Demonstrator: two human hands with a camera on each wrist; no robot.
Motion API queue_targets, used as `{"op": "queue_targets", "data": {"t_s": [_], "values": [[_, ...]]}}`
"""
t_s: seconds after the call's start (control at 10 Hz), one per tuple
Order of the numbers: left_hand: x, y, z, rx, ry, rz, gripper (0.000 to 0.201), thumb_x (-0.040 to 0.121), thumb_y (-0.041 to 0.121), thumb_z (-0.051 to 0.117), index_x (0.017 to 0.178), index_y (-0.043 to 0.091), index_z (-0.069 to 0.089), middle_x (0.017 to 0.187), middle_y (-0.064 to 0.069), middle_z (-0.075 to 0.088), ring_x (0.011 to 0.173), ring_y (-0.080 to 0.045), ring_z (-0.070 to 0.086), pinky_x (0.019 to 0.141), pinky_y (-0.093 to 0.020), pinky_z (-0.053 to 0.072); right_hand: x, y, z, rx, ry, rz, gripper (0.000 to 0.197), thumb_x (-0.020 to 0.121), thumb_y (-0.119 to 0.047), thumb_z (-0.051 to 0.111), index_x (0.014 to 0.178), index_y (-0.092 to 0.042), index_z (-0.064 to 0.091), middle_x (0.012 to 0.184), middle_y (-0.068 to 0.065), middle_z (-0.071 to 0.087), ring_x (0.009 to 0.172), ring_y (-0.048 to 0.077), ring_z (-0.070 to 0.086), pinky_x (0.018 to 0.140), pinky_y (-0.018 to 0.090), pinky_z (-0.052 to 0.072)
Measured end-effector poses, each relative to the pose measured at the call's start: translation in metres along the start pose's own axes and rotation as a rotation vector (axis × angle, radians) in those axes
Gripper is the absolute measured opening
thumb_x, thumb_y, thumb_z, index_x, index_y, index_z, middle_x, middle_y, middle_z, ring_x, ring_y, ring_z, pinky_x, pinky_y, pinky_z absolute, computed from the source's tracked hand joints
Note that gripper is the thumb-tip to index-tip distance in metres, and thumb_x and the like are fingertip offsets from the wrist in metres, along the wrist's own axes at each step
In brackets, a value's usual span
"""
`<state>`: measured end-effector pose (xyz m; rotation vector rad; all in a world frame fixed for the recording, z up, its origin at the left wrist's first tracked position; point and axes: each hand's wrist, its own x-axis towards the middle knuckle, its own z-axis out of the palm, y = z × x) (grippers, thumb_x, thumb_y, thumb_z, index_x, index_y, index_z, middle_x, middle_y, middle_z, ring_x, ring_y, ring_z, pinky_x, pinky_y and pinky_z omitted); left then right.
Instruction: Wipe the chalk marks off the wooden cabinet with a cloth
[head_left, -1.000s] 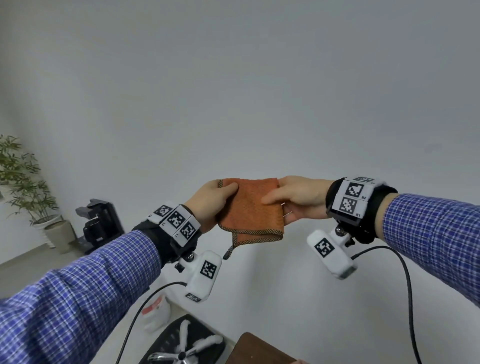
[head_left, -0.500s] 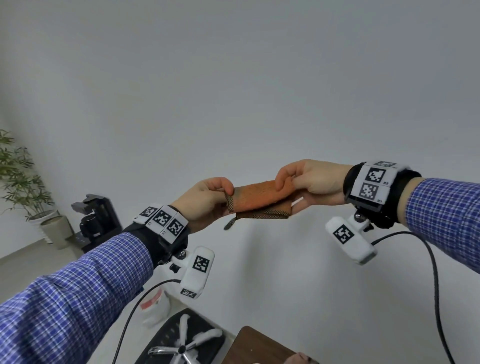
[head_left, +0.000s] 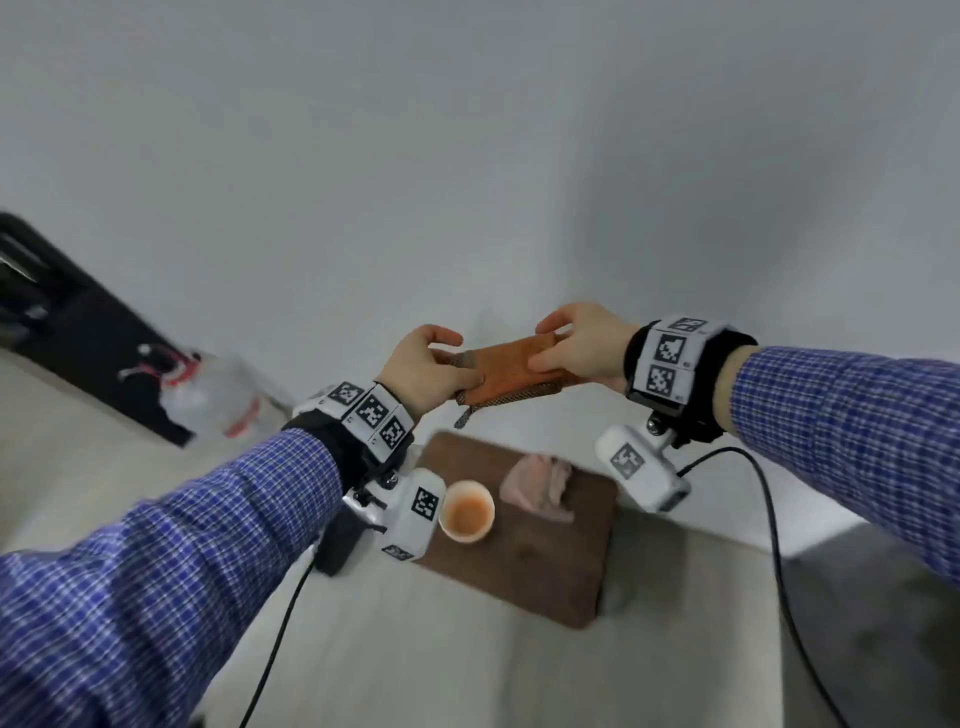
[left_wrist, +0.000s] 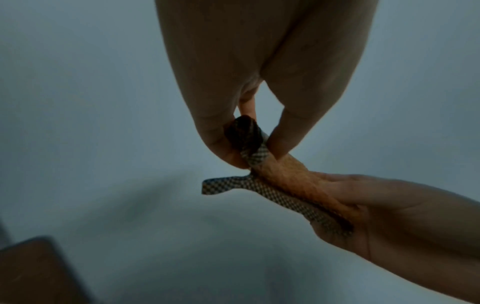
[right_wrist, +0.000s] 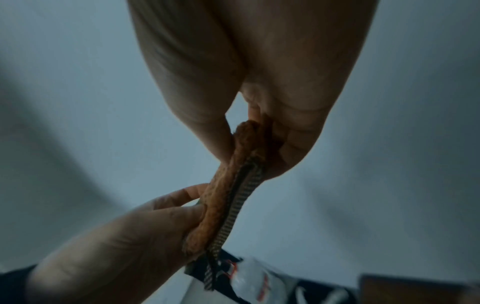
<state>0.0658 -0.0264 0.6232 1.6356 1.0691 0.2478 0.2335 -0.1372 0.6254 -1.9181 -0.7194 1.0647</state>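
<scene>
The left hand (head_left: 423, 371) pinches one short end of a folded orange terry cloth with a checkered woven border (head_left: 511, 371), thumb on its upper face and fingers beneath, while the right hand (head_left: 584, 348) grips the opposite end the same way, so the cloth spans the gap between the two hands, held in the air in front of a plain pale wall (head_left: 467, 156). The left wrist view shows the left hand (left_wrist: 259, 72) with thumb and fingertip closed on the folded corner of the cloth (left_wrist: 288, 181), the right hand (left_wrist: 389, 216) clasping the far end, and a short checkered loop tag hanging free from the border between them. The right wrist view shows the right hand (right_wrist: 259, 72) clamping the cloth (right_wrist: 226, 195) edge-on, with the left hand (right_wrist: 116, 246) holding its lower end. Both forearms wear blue checked sleeves and black wrist straps bearing black-and-white marker tiles, with white camera units and black cables hanging below. Beneath the hands, well apart from the cloth, stands a dark brown wooden cabinet top with rounded corners (head_left: 545, 561); on it sit a small white cup with orange contents (head_left: 466, 511) and a crumpled pale pink rag (head_left: 537, 486), near each other. To the left on the pale floor lies a blurred clear plastic bottle with red markings (head_left: 208, 395), beside a black object.
</scene>
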Motion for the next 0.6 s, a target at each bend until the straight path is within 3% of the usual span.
{"op": "queue_targets", "data": {"t_s": [0.1, 0.2, 0.3, 0.4, 0.5, 0.6], "values": [[0.04, -0.087, 0.045, 0.107, -0.028, -0.096, 0.046, 0.061, 0.013, 0.083, 0.099, 0.021, 0.058, 0.092, -0.006, 0.072, 0.079, -0.031, 0.071, 0.082, -0.053, 0.06, 0.035, 0.091, 0.029, -0.121, 0.036, 0.096, 0.046, 0.078, -0.011, 0.078, 0.12, -0.007, 0.061, 0.083, -0.002, 0.06, 0.077, 0.018, 0.063, 0.077, 0.037, 0.058], [0.078, -0.186, 0.087, 0.267, -0.047, -0.134, 0.036, 0.066, 0.021, 0.084, 0.09, 0.029, 0.059, 0.093, 0.002, 0.071, 0.084, -0.019, 0.07, 0.08, -0.034, 0.059, 0.074, 0.185, 0.064, -0.205, 0.009, 0.18, 0.044, 0.081, -0.017, 0.078, 0.119, -0.012, 0.057, 0.086, -0.004, 0.059, 0.069, 0.014, 0.06, 0.059, 0.022, 0.051], [0.108, -0.276, 0.127, 0.354, -0.092, -0.189, 0.036, 0.059, 0.036, 0.083, 0.087, 0.032, 0.059, 0.094, 0.006, 0.071, 0.085, -0.015, 0.069, 0.076, -0.027, 0.054, 0.107, 0.269, 0.092, -0.237, 0.01, 0.233, 0.048, 0.078, -0.02, 0.081, 0.12, -0.012, 0.059, 0.1, 0.003, 0.063, 0.086, 0.021, 0.063, 0.078, 0.029, 0.055], [0.131, -0.346, 0.16, 0.369, -0.146, -0.226, 0.037, 0.066, 0.03, 0.086, 0.095, 0.027, 0.063, 0.093, 0.005, 0.069, 0.081, -0.012, 0.067, 0.062, -0.018, 0.052, 0.138, 0.341, 0.116, -0.307, -0.022, 0.291, 0.055, 0.076, -0.027, 0.083, 0.123, -0.014, 0.058, 0.108, 0.002, 0.062, 0.1, 0.023, 0.062, 0.091, 0.034, 0.052], [0.153, -0.406, 0.187, 0.424, -0.172, -0.281, 0.05, 0.076, 0.027, 0.085, 0.114, 0.015, 0.056, 0.1, 0.0, 0.062, 0.085, -0.015, 0.061, 0.068, -0.021, 0.046, 0.164, 0.402, 0.135, -0.464, -0.067, 0.346, 0.063, 0.075, -0.038, 0.081, 0.126, -0.014, 0.052, 0.115, 0.005, 0.061, 0.102, 0.027, 0.061, 0.094, 0.037, 0.051], [0.155, -0.446, 0.192, 0.535, -0.112, -0.43, 0.054, 0.078, 0.038, 0.079, 0.116, 0.012, 0.051, 0.103, -0.006, 0.058, 0.094, -0.025, 0.056, 0.081, -0.034, 0.046, 0.172, 0.449, 0.145, -0.589, -0.065, 0.355, 0.055, 0.084, -0.031, 0.073, 0.129, -0.008, 0.052, 0.125, 0.016, 0.058, 0.114, 0.037, 0.058, 0.092, 0.039, 0.047]]}}
